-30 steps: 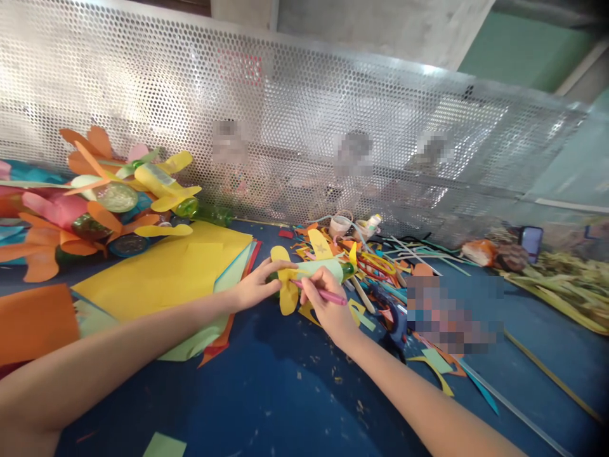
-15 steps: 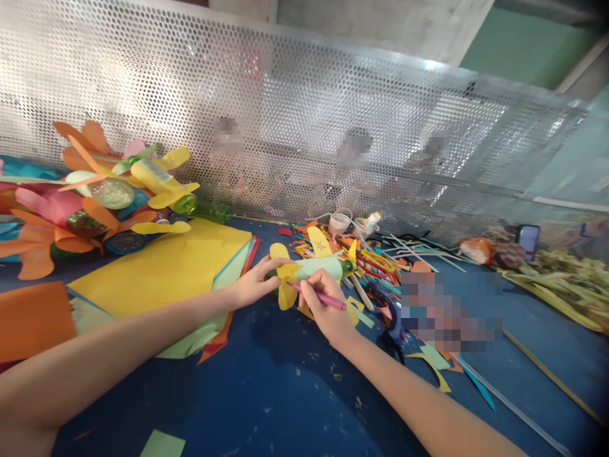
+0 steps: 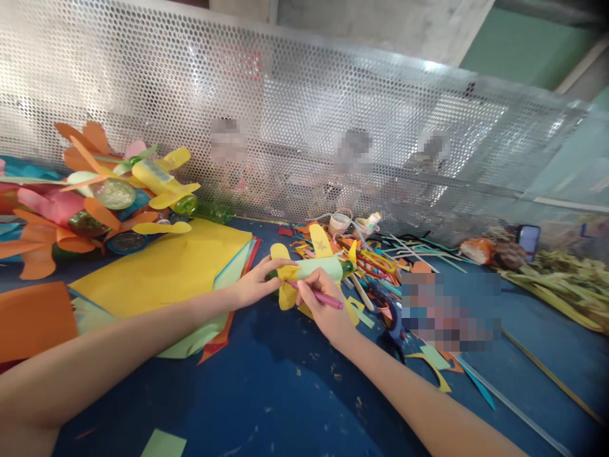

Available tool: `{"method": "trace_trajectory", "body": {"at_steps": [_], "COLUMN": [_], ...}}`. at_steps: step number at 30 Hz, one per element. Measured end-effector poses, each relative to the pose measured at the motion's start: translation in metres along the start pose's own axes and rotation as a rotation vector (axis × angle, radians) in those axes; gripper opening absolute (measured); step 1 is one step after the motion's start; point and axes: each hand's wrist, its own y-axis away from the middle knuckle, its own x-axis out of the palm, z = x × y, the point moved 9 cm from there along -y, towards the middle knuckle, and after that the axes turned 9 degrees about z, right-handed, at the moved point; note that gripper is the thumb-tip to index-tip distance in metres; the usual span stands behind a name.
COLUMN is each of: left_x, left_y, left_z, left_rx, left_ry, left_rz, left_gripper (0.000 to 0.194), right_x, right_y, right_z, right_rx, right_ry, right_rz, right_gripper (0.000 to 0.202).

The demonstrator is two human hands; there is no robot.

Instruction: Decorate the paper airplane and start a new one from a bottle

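Observation:
A green bottle toy plane (image 3: 318,266) wrapped in pale green paper lies on the blue table, with yellow paper wings and a star on its far wing. My left hand (image 3: 257,282) is closed around its left end, thumb on the near side and fingers over the top. Between the fingers of my right hand (image 3: 328,312) is a pinkish-purple pen (image 3: 327,299). The pen's tip points at the small yellow paper piece (image 3: 288,275) near the left end. Whether the tip touches it is hard to tell.
Stacked yellow paper (image 3: 162,270) lies left, below a pile of bottle-and-paper planes (image 3: 162,181). Paper scraps, scissors (image 3: 387,311) and cups (image 3: 340,223) are to the right. A perforated metal screen (image 3: 285,127) stands behind, with blurred people visible in it.
The pen and my right hand have shifted very slightly left. My left hand and the bottle plane stay in place.

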Motion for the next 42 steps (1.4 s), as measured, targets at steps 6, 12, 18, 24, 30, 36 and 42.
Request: {"method": "trace_trajectory", "body": {"at_steps": [6, 12, 18, 24, 30, 36, 42], "left_x": [0.0006, 0.0005, 0.0003, 0.0005, 0.0009, -0.0011, -0.0005], "left_y": [0.0003, -0.0007, -0.0011, -0.0014, -0.0015, -0.0012, -0.0021], "left_z": [0.0044, 0.0044, 0.0016, 0.0006, 0.0006, -0.0001, 0.0015], "left_rx": [-0.021, 0.006, -0.015, 0.012, 0.017, 0.012, 0.031], "left_ry": [-0.004, -0.011, 0.002, 0.011, 0.002, 0.007, 0.007], "left_rz": [0.002, -0.005, -0.004, -0.007, -0.005, -0.028, -0.027], "left_gripper": [0.041, 0.042, 0.042, 0.042, 0.042, 0.04, 0.039], "right_x": [-0.0014, -0.0011, 0.0027, 0.0037, 0.004, 0.0003, -0.002], "right_y": [-0.0006, 0.0007, -0.0002, -0.0012, -0.0009, -0.0007, 0.0001], "right_z": [0.0, 0.0014, 0.0048, 0.0053, 0.0064, 0.0062, 0.0061], "right_rx": [-0.011, -0.032, -0.043, -0.023, -0.028, -0.037, -0.045], "right_ry": [0.016, 0.019, -0.016, -0.038, -0.039, 0.03, 0.068], "right_rz": [-0.016, 0.0, 0.054, 0.062, 0.066, 0.022, -0.003], "right_gripper": [0.023, 0.022, 0.019, 0.019, 0.02, 0.023, 0.023]}}
